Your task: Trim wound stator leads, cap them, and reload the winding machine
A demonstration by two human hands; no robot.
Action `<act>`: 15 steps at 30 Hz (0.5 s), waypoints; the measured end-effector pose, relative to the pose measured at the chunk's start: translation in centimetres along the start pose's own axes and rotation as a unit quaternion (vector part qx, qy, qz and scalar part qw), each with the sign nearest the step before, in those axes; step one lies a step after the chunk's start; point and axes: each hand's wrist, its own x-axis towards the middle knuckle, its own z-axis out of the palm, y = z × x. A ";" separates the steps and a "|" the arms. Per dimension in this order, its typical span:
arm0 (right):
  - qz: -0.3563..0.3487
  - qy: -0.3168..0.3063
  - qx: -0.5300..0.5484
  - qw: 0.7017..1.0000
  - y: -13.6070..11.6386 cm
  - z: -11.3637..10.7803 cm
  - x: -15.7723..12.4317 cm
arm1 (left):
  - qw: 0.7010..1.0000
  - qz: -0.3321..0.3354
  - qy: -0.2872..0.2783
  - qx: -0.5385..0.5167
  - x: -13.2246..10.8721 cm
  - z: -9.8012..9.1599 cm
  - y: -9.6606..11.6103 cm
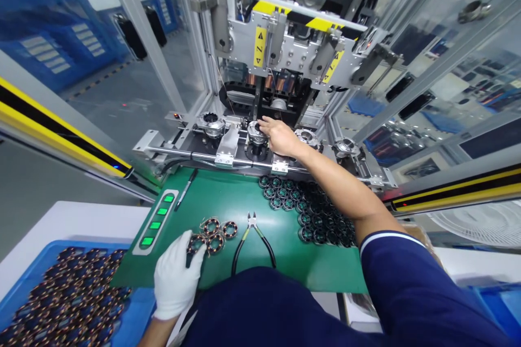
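My left hand (176,275), in a white glove, has its thumb and fingers around a copper-wound stator ring (197,244) on the green mat. Beside it lie several more wound stator rings (211,225), loose wire ends sticking out. My bare right hand (280,136) reaches forward to the machine, fingers stretched out over a round metal winding fixture (256,131). Its fingertips touch the fixture's top; what lies under them is partly hidden. Cutting pliers (253,222) rest on the mat between my arms, jaws pointing away from me.
Black unwound cores (285,193) stand in rows at the mat's right, under my forearm. A blue tray (140,303) of wound rings sits at left. A pen (186,190) lies near a panel with green buttons (155,225). Other fixtures (211,126) line the machine rail.
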 end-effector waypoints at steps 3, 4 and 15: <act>0.013 0.005 0.000 1.000 -0.5 0.0 0.2 | 1.000 -0.008 -0.003 -0.010 -0.1 0.1 -0.1; 0.022 0.010 0.000 1.000 -0.9 -0.2 0.0 | 1.000 -0.012 -0.004 -0.014 -0.1 0.2 -0.1; 0.129 0.055 0.069 0.988 -12.3 2.9 -17.5 | 1.000 -0.004 0.002 -0.006 0.2 0.0 0.1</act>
